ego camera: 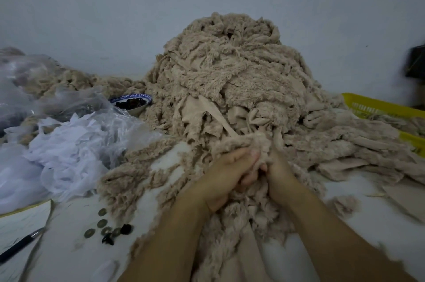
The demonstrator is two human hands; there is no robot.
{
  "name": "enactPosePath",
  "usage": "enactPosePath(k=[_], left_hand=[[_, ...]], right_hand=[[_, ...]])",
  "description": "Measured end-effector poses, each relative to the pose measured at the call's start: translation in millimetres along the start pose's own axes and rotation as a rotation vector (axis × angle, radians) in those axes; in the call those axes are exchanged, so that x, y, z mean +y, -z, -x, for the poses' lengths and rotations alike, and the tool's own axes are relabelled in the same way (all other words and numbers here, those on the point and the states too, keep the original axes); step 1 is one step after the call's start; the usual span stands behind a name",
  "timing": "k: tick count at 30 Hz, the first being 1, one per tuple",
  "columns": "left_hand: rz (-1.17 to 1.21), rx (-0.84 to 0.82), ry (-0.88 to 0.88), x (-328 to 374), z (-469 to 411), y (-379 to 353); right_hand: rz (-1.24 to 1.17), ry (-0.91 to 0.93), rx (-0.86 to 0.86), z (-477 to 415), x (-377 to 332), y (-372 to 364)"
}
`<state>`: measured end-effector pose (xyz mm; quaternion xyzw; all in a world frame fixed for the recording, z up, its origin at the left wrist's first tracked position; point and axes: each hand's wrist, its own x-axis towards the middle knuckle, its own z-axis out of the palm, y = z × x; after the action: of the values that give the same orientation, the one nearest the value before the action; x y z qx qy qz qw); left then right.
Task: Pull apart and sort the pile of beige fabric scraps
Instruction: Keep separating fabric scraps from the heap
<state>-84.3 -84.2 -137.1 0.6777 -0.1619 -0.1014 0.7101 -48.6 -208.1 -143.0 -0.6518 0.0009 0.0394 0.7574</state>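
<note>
Bunching in left hand (226,178) and right hand (281,179) grip, scrap (242,142) against pile (230,70).

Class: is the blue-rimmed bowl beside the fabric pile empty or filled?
Filled: dark pieces lie heaped inside the bowl, about up to its rim; what they are, cannot tell.

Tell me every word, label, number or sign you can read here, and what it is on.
No text can be read here.
White sheet, lower left: faint marks, too blurred to read.
Coins: any markings too small to read.
Bowl: blue rim pattern, no letters.
The beige fabric scraps gripped by left hand and right hand: no label shows.
</note>
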Motion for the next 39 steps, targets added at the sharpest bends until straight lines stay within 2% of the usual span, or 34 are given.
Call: enactPosePath(k=[2, 4, 6, 8, 11, 14, 16, 20, 22, 24, 26, 28, 31, 34, 39], left_hand=[[0.052, 0.082, 0.042, 1, -3, 6], [0.127, 0.124, 0.093, 1, -4, 10], [0.102, 0.169, 0.112, -3, -6, 11], [0.064, 0.244, 0.12, -5, -9, 8], [0.212, 0.249, 0.03, 0, -10, 11], [0.343, 0.384, -0.041, 4, -10, 23], [0.404, 0.483, -0.04, 3, -12, 30], [0.641, 0.528, -0.069, 5, -10, 40], [0.763, 0.514, -0.117, 7, -9, 43], [0.79, 0.472, -0.141, 5, -10, 43], [0.757, 0.451, -0.126, 5, -12, 40], [0.681, 0.434, -0.099, 4, -13, 36], [0.416, 0.458, -0.017, 0, -14, 30], [0.217, 0.43, 0.031, -7, -15, 23], [0.209, 0.42, 0.077, -5, -16, 17]], right_hand=[[-0.124, -0.054, -0.147, 0, -3, 1], [-0.096, -0.045, -0.226, 1, -3, -1], [-0.034, 0.002, -0.251, 1, 1, -5], [0.139, 0.13, -0.181, -2, 4, -6], [0.468, 0.441, -0.097, 4, -5, -5], [0.805, 0.673, -0.179, 8, -5, -9], [0.871, 0.723, -0.191, 9, -1, -14], [0.785, 0.671, -0.022, 3, -2, -8], [0.768, 0.594, 0.087, -2, -1, 1], [0.711, 0.534, 0.146, -6, 2, 5], [0.61, 0.535, 0.12, -4, 2, 3], [0.492, 0.537, 0.003, 4, 1, -3], [0.451, 0.474, -0.09, 8, 4, -12], [0.436, 0.469, 0.004, 2, 5, -11], [0.409, 0.42, 0.118, 1, 2, -12]])
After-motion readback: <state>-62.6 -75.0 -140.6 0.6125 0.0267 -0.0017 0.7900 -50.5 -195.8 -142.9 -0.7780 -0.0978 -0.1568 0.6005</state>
